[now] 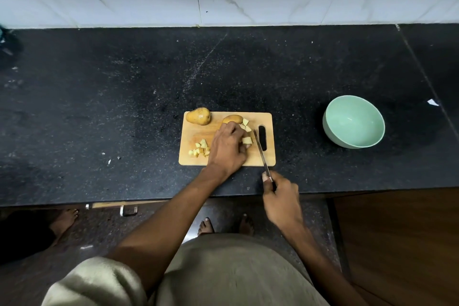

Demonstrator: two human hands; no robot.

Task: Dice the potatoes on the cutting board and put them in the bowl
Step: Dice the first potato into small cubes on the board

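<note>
Your left hand [229, 148] curls over a potato piece [247, 140], steadying it | right hand [282, 197] grips knife [260, 153] beside it, ready to cut | dice [200, 149] on cutting board [258, 160], whole potato [198, 116] waiting | bowl [354, 122] well right, no dice visible inside.

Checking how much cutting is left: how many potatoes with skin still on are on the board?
2. A whole potato sits at the cutting board's far-left corner; a partly cut potato lies beyond the left hand, which may hide more.
</note>
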